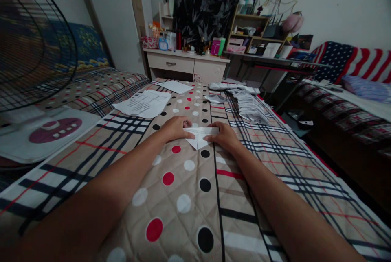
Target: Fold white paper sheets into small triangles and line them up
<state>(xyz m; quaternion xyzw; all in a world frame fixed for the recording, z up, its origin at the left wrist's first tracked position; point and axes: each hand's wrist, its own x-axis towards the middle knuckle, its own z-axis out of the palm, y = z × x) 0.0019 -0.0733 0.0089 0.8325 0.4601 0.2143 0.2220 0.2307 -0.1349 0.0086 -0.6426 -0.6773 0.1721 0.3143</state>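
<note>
A small sheet of white paper point(198, 139), folded so that its near side comes to a point, is held just at the bedspread between my two hands. My left hand point(177, 127) pinches its left end, thumb on top and fingers curled behind. At the right end, my right hand point(225, 135) grips it the same way. Beyond my right hand lies a long row of folded paper pieces point(249, 103), overlapping one another. Printed sheets point(143, 104) rest past my left hand, with another white sheet point(175, 87) farther back.
A dotted and plaid bedspread point(183, 221) covers the surface under my arms. To the left stands a fan point(33, 42) with a white base. A white dresser point(183, 64) with bottles is at the far end. A shelf unit point(250, 30) stands at the back right.
</note>
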